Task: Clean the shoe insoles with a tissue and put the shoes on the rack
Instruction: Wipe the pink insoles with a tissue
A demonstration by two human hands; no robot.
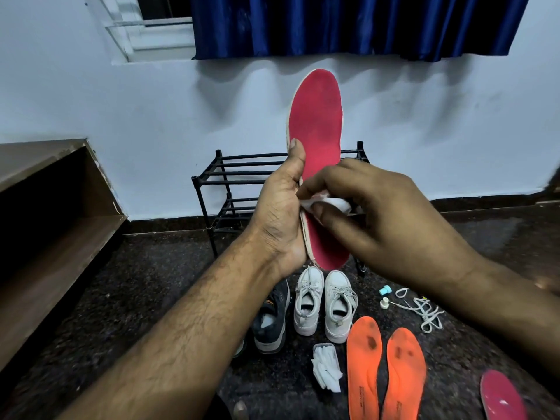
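The left hand (pixel 283 207) grips a long, oval red insole (pixel 315 125) by its pale foam edge, holding it upright with the thumb laid along the left side. The right hand (pixel 381 213) pinches a crumpled white tissue (pixel 321 204) against the insole's matte red face near the middle. Beyond them stands a black tubular rack (pixel 230 174) against the white wall. On the speckled dark floor, near, sit a pair of white laced shoes (pixel 324 301), a dark shoe (pixel 271 322) to their left, two stained orange insoles (pixel 385 371), a tissue pack (pixel 327 368), loose white laces (pixel 427 310) and another red insole (pixel 500 395) at the far right.
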